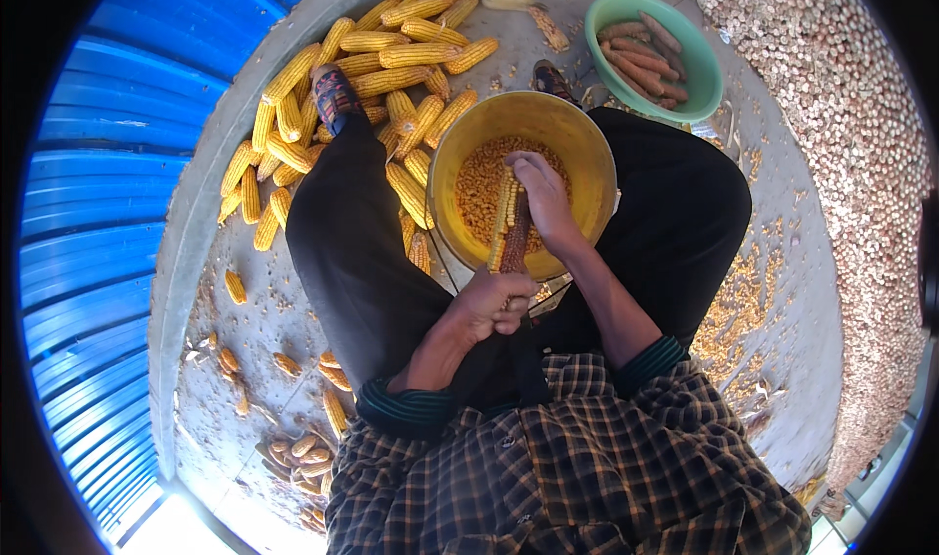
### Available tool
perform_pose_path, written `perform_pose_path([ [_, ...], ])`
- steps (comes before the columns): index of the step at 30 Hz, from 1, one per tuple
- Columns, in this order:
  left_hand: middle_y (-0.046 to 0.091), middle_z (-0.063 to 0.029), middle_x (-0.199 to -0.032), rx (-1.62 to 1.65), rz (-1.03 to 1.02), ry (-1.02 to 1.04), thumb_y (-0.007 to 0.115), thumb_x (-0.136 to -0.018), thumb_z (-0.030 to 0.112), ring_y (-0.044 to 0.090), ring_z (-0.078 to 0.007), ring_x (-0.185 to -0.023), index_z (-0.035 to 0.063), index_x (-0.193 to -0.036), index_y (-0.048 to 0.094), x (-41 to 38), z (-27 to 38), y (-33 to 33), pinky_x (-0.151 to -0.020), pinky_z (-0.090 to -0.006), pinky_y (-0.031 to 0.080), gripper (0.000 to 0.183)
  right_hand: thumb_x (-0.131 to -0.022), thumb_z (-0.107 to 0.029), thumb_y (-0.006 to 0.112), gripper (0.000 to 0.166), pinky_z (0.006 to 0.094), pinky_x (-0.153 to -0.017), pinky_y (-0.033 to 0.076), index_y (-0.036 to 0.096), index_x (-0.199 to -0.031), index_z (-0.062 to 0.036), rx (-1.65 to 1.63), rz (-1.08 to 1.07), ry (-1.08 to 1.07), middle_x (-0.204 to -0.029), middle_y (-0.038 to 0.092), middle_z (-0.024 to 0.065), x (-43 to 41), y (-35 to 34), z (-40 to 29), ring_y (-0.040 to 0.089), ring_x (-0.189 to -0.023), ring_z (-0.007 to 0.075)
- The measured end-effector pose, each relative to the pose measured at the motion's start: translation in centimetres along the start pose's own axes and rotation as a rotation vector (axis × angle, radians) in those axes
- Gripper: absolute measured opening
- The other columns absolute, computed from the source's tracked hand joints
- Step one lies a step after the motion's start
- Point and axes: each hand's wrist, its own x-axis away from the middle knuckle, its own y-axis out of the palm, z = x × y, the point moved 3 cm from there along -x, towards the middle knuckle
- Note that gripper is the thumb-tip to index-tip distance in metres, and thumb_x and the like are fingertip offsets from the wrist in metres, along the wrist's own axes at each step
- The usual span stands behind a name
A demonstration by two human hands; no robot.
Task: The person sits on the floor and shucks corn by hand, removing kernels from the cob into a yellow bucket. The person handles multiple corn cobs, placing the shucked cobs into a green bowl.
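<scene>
Between my knees stands a yellow bucket (596,151) with loose corn kernels (480,181) inside. My left hand (488,302) is closed around the lower end of a partly shelled corn cob (505,221), which I hold tilted over the near rim. Yellow kernels remain along its left side; the right side shows bare reddish cob. My right hand (544,199) grips the upper part of that cob, its thumb and fingers against the kernels. The palm side of each hand is mostly hidden.
Whole yellow corn cobs (389,80) lie heaped around my left foot. A green basin (713,89) of bare cobs (638,63) stands beyond my right knee. Kernels (737,313) are scattered on the concrete floor at right. Smaller cobs (315,456) lie at lower left, near a blue corrugated wall (95,217).
</scene>
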Motion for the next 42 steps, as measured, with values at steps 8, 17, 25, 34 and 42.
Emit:
perform_pose_path([
  [8, 0.064, -0.0224, -0.075, -1.129, 0.724, 0.654, 0.063, -0.075, 0.009, 0.063, -0.0409, -0.074, -0.0027, -0.094, 0.057, 0.3, 2.2, -0.8, -0.063, -0.0471, 0.05, 0.023, -0.097, -0.047, 0.046, 0.048, 0.0265, -0.07, 0.046, 0.061, -0.106, -0.0018, -0.201, -0.107, 0.242, -0.082, 0.061, 0.0054, -0.6, -0.9, -1.0, 0.057, -0.073, 0.0123],
  [17, 0.054, -0.0046, -0.067, -0.548, 0.311, 0.413, 0.063, -0.071, 0.002, 0.053, -0.0158, -0.053, -0.0009, -0.098, 0.053, 0.7, 1.9, -0.7, -0.047, -0.0323, 0.045, 0.029, -0.097, -0.029, 0.045, 0.032, 0.0267, -0.067, 0.044, 0.059, -0.095, -0.0004, 0.029, -0.03, -0.012, -0.076, 0.059, 0.0062, -0.1, -1.1, -0.4, 0.055, -0.069, 0.0127],
  [25, 0.049, -0.0016, -0.066, -0.307, 0.186, 0.228, 0.065, -0.07, -0.002, 0.046, -0.0092, -0.043, -0.0008, -0.094, 0.05, 1.8, 2.1, -0.4, -0.035, -0.0258, 0.038, 0.028, -0.094, -0.024, 0.046, 0.028, 0.0265, -0.068, 0.043, 0.059, -0.103, -0.0007, -0.195, -0.095, 0.174, -0.084, 0.06, 0.0051, 0.8, -1.2, -0.9, 0.055, -0.075, 0.0111],
  [34, 0.058, -0.008, -0.07, -0.655, 0.306, 0.497, 0.069, -0.073, 0.005, 0.057, -0.017, -0.05, -0.0001, -0.094, 0.054, 0.7, 1.9, -1.8, -0.051, -0.0327, 0.049, 0.026, -0.095, -0.027, 0.05, 0.026, 0.0203, -0.047, 0.04, 0.057, -0.11, -0.0069, -0.47, -0.369, 0.355, -0.089, 0.064, 0.0037, 0.5, -1.7, -2.8, 0.057, -0.07, 0.0086],
  [42, 0.064, -0.0257, -0.081, -1.436, 0.722, 0.422, 0.062, -0.071, 0.005, 0.064, -0.044, -0.08, -0.0012, -0.101, 0.05, 0.4, 2.1, -1.1, -0.069, -0.0494, 0.05, 0.033, -0.098, -0.03, 0.049, 0.026, 0.0283, -0.07, 0.045, 0.059, -0.094, -0.0064, -0.257, -0.09, 0.331, -0.082, 0.061, 0.0045, 0.3, -1.3, 0.6, 0.056, -0.073, 0.0128],
])
